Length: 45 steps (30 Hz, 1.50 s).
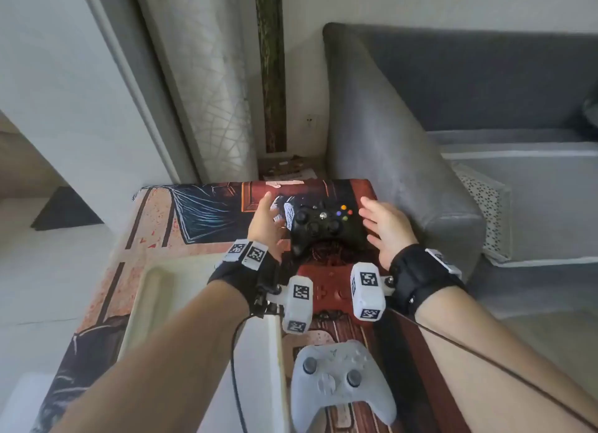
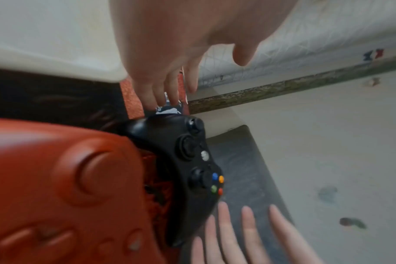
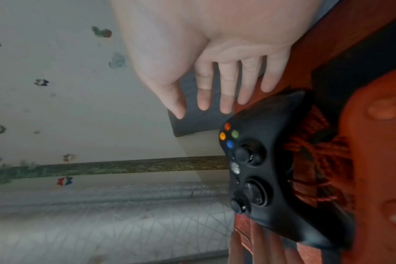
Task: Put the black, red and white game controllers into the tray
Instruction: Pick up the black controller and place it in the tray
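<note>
A black game controller (image 1: 318, 227) (image 2: 192, 169) (image 3: 267, 171) lies on the patterned mat at the far end. My left hand (image 1: 267, 224) (image 2: 167, 59) hovers open just left of it, fingers straight. My right hand (image 1: 385, 227) (image 3: 217, 75) hovers open just right of it; neither grips it. Nearer me lies the red controller (image 1: 330, 290) (image 2: 57, 187) (image 3: 378, 160), partly hidden by the wrist cameras. The white controller (image 1: 339, 384) lies nearest, at the bottom. A cream tray (image 1: 152, 290) (image 2: 45, 44) sits to the left, under my left forearm.
A grey sofa arm (image 1: 388, 160) stands close on the right of the mat (image 1: 200, 212). A curtain (image 1: 210, 92) and wall rise behind. Pale floor (image 1: 48, 270) lies off the mat's left edge. Cables run along both forearms.
</note>
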Available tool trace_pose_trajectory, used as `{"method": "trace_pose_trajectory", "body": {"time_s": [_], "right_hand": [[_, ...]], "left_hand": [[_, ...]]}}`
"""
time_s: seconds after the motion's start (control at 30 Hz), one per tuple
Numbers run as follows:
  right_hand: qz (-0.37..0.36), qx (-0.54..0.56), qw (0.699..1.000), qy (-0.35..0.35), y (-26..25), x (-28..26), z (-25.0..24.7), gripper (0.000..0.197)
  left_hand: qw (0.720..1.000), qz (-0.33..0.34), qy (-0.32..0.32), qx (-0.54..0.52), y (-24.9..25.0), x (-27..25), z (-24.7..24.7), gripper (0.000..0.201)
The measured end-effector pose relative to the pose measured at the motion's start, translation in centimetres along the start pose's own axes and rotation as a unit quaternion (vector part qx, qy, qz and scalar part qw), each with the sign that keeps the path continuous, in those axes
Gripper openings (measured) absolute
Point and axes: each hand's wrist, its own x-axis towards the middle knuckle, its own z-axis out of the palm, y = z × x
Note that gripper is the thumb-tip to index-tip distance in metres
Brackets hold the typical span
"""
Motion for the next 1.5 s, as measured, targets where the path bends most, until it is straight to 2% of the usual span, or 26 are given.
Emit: {"method": "trace_pose_trajectory", "body": {"time_s": [0.07,0.17,0.23,0.27,0.33,0.4,0.47,0.53,0.57,0.73,0.9,1.0,1.13,1.23,1.33,1.43,1.5], "right_hand": [[0.018,-0.013,1.000,0.001,0.3,-0.3,0.0,0.030],[0.033,-0.027,0.999,-0.018,0.9,0.4,-0.2,0.060],[0.051,-0.034,0.997,-0.036,1.1,1.3,-0.1,0.072],[0.055,-0.032,0.997,-0.046,1.1,1.5,0.1,0.072],[0.048,-0.027,0.996,-0.063,1.3,1.6,0.5,0.050],[0.040,-0.019,0.997,-0.067,1.5,2.0,0.9,0.029],[0.026,-0.029,0.998,-0.057,1.6,2.3,1.4,0.016],[0.019,-0.036,0.998,-0.046,1.7,2.7,1.5,0.008],[0.022,-0.032,0.998,-0.043,1.5,2.8,1.5,0.006],[0.009,-0.007,1.000,-0.030,0.5,3.3,1.5,0.013],[-0.020,0.034,0.999,-0.028,-2.4,2.7,2.5,0.019],[-0.027,0.036,0.998,-0.032,-3.6,1.8,3.4,0.029],[-0.030,0.019,0.998,-0.051,-4.0,-0.2,5.5,0.018],[-0.042,-0.003,0.997,-0.071,-3.5,-2.4,7.6,0.028],[-0.051,-0.017,0.994,-0.093,-2.6,-4.9,10.3,0.022],[-0.049,-0.019,0.991,-0.126,-1.0,-7.1,13.3,0.028],[-0.044,-0.025,0.990,-0.133,-0.3,-8.3,14.4,0.013]], "left_hand": [[1.000,0.000,0.004,0.018,-0.2,-0.7,0.2,0.054],[0.999,-0.006,-0.025,0.035,-0.4,-0.2,0.7,0.041],[0.998,-0.002,-0.035,0.056,-0.6,1.3,0.5,0.046],[0.996,0.010,-0.038,0.082,-0.7,1.9,0.3,0.056],[0.985,0.035,-0.035,0.168,-1.1,3.0,0.1,0.064],[0.971,0.030,-0.045,0.232,-1.6,4.3,0.2,0.075],[0.963,0.020,-0.051,0.263,-1.9,6.2,0.2,0.086],[0.965,0.022,-0.038,0.260,-2.7,8.7,-0.2,0.081],[0.965,0.014,-0.034,0.260,-2.5,8.2,0.0,0.078],[0.968,0.030,-0.030,0.247,-0.8,6.2,1.0,0.068],[0.965,0.092,-0.028,0.243,1.9,5.2,1.6,0.071],[0.964,0.115,-0.023,0.239,3.7,4.2,1.4,0.071],[0.970,0.118,-0.005,0.214,5.0,1.3,-1.1,0.072],[0.971,0.117,-0.006,0.208,5.0,-0.5,-4.0,0.070],[0.972,0.116,0.009,0.205,5.0,-3.1,-7.2,0.062],[0.979,0.113,0.028,0.165,4.9,-5.2,-10.9,0.057],[0.980,0.102,0.047,0.165,4.7,-6.3,-12.6,0.055]]}}
